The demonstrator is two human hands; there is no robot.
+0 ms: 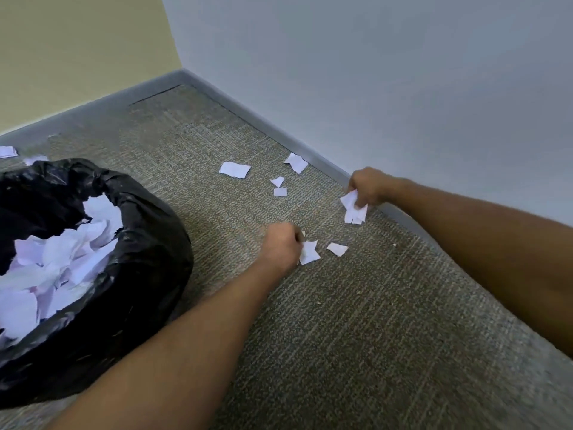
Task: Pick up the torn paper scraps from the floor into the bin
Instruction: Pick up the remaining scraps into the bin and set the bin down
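White torn paper scraps lie on the grey carpet near the wall: a large scrap (234, 169), one by the skirting (296, 162), two small scraps (278, 186) and a loose one (337, 248). My left hand (281, 246) is curled low over the carpet and pinches a scrap (308, 252). My right hand (366, 187) grips a bunch of scraps (354, 207) close to the skirting. The bin (148, 243), lined with a black bag, stands at the left and holds many scraps.
Two walls meet in a corner at the back, with grey skirting (328, 169) along the floor. More scraps (7, 151) lie behind the bin at the far left. Bare carpet (356, 336) stretches toward me.
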